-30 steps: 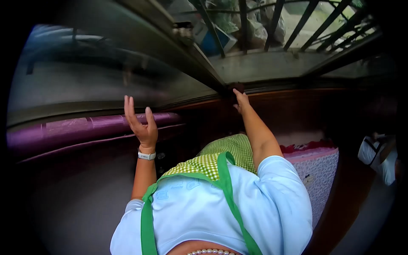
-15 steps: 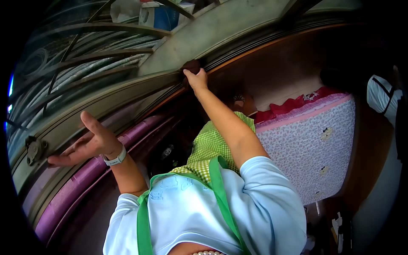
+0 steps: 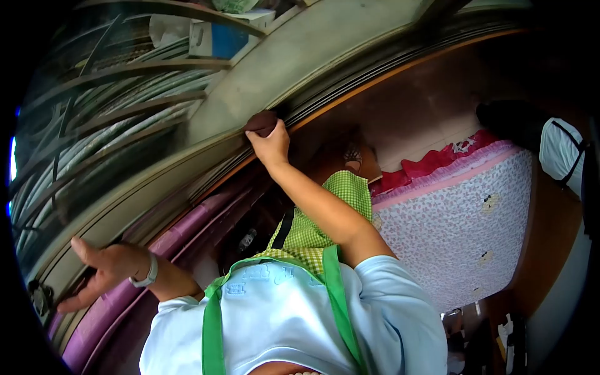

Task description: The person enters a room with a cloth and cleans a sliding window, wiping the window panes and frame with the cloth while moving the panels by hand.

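Observation:
My right hand [image 3: 272, 145] is closed around a bunched dark brown cloth [image 3: 261, 121]. It presses the cloth against the edge of the window frame [image 3: 181, 165], beside the sliding tracks [image 3: 325, 97]. At the lower left, my left hand [image 3: 111, 267] is held out with thumb and fingers apart and nothing in it. Its fingertips are close to a dark latch [image 3: 40, 299] on the frame; whether they touch the frame I cannot tell. A pale band circles that wrist.
Behind the glass are curved bars [image 3: 144, 65], bundled pipes and a blue-and-white box [image 3: 228, 39]. A purple padded roll [image 3: 119, 297] lies along the window's near side. To the right stands a bed with a floral cover [image 3: 456, 231]. A white bag [image 3: 560, 150] is at the far right.
My right hand and the cloth have shifted left and down along the frame. My left hand sits lower and further left, still spread. The camera view has tilted slightly too.

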